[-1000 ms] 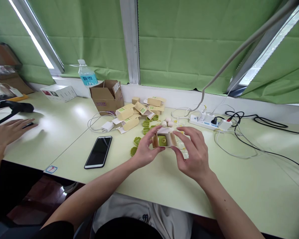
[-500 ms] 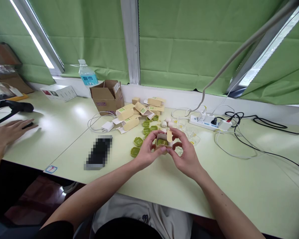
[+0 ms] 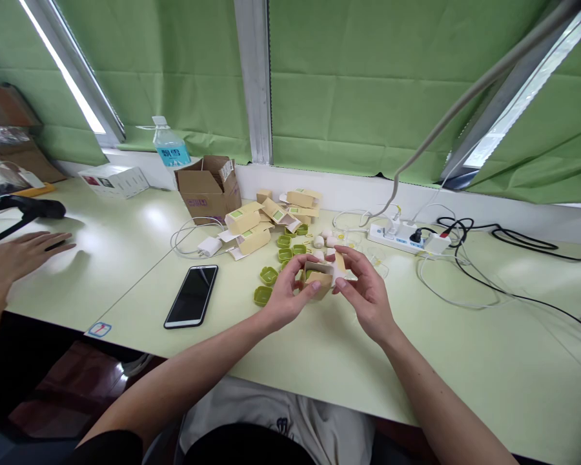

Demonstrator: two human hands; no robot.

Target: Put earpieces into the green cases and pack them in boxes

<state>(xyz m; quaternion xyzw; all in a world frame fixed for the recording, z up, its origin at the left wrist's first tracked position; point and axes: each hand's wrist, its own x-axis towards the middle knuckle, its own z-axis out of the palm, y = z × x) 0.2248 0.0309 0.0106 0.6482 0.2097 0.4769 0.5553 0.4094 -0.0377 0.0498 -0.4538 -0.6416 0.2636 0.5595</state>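
A small cream cardboard box point(image 3: 319, 284) is held above the table between my two hands. My left hand point(image 3: 288, 290) grips its left side, thumb along the near face. At the right end, the fingers and thumb of my right hand point(image 3: 363, 284) pinch a raised end flap point(image 3: 339, 265). Part of something green shows inside the box; the rest is hidden by a folded flap. Several green plastic trays point(image 3: 269, 276) lie left of and behind my left hand. Small pale round pieces point(image 3: 318, 241) and clear plastic pieces point(image 3: 378, 261) lie beyond my hands.
Several cream boxes point(image 3: 244, 219) are heaped beside an open brown carton point(image 3: 208, 187). A phone point(image 3: 192, 297) lies left of my forearm. A power strip point(image 3: 401, 240) with cables stands at the back right. Another person's hand point(image 3: 24, 255) rests at the far left.
The box's near flap now covers part of the green content. My right hand has shifted slightly right, drawing the end flap outward. My left hand stays on the box.
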